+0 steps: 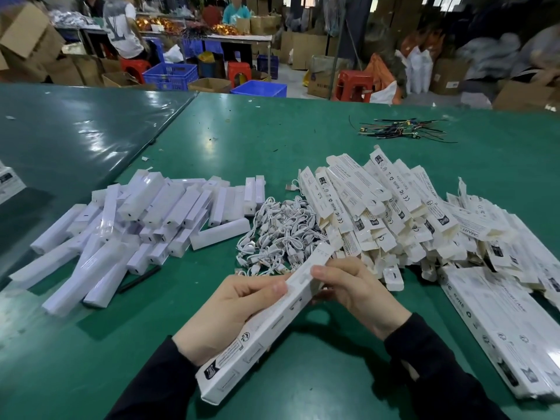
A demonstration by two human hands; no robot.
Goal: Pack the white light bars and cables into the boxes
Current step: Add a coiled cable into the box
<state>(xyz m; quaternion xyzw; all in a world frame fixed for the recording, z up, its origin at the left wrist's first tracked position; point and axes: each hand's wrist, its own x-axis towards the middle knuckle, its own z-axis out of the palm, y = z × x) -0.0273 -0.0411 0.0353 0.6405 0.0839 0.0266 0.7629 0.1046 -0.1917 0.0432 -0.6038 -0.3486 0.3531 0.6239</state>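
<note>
Head view: left hand (230, 310) and right hand (348, 286) pinch one box (266, 322) with pressed-together fingers; steady its body while closing the far end squarely.

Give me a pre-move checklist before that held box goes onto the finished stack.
1. Box gripped by both hands: ok, left hand at the middle, right hand near the far end.
2. Far end flap closed: cannot tell, fingers cover it.
3. Light bar and cable inside: cannot tell, the box is opaque.
4. Finished stack at the right has room on top: ok.
5. Light bars within view for the next pack: ok, piled at the left.
6. Cables available: ok, heaped in the middle.
</note>
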